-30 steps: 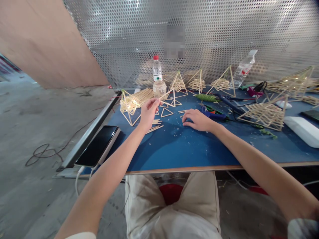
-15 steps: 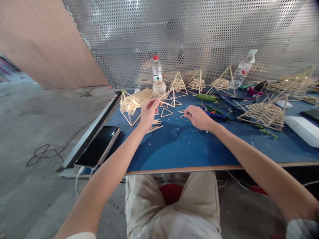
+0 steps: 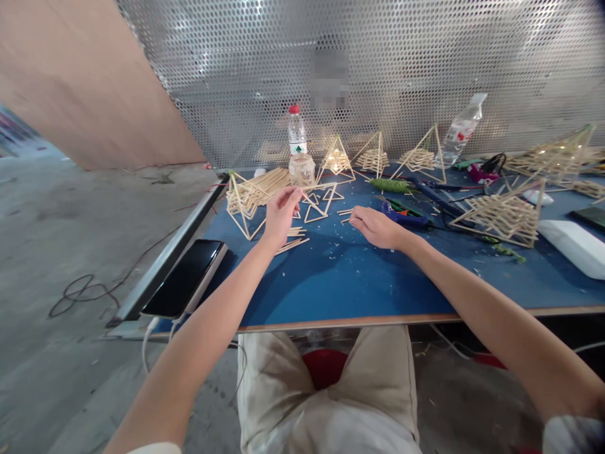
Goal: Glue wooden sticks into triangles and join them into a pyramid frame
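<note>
Left hand (image 3: 280,215): we have thumb and fingertips pinched together on a corner of the triangle.
Triangle (image 3: 331,200): it juts rightward from our left hand, overlapping in view the flat triangles (image 3: 316,219) on the counter (image 3: 331,284); we cannot tell whether it touches them. Held by one corner, it could swivel; a weak joint might part if we squeeze hard.
Right hand (image 3: 375,227): our fingers are curled in beside the short sticks (image 3: 345,212); we cannot tell whether they pinch one.
Loose sticks (image 3: 292,246): these lie close by our left wrist, so a dropped forearm could scatter them.
Bottle (image 3: 298,146): standing just beyond the triangles, it might topple onto them if we knocked it.
Pliers (image 3: 410,219): just behind our right hand; drawing back carelessly, we might catch them.
Pyramid (image 3: 242,195): near our left hand; a sideways elbow could tip it.
</note>
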### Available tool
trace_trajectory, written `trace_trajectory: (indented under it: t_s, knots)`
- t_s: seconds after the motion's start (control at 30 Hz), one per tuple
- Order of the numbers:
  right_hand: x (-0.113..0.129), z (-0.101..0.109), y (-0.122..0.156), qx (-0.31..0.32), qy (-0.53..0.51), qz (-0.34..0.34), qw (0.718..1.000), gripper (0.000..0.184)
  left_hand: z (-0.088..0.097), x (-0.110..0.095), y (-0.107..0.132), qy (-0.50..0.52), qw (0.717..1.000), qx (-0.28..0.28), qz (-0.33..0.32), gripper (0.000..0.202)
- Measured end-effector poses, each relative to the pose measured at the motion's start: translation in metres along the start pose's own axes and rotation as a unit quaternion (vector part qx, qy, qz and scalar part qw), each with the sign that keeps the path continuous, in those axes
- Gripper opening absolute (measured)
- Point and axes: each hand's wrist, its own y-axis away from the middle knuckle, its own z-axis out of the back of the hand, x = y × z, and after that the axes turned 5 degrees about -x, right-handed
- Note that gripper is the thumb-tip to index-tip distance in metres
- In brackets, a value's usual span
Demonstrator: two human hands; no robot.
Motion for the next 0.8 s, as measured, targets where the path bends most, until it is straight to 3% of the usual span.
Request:
trace_trajectory:
  t_s: [0.13, 0.3, 0.63, 0.8]
  knots:
    - [0.004, 0.002, -0.001, 0.017, -0.016, 0.034, 0.999, 0.036, 0.001, 0.001, 0.0, -0.002, 1.0, 0.007, 0.001, 0.024]
    - [0.007, 0.005, 0.0, -0.022, -0.026, 0.025, 0.999, 0.035, 0.001, 0.004, -0.001, 0.01, 1.0, 0.01, 0.004, 0.017]
    - [0.006, 0.008, 0.001, -0.163, -0.037, -0.074, 0.983, 0.034, -0.001, 0.003, 0.004, -0.004, 0.998, 0.064, -0.004, 0.018]
    - [0.005, 0.009, 0.001, -0.178, -0.036, -0.086, 0.98, 0.04, -0.003, 0.002, 0.01, -0.04, 0.993, 0.111, 0.013, 0.021]
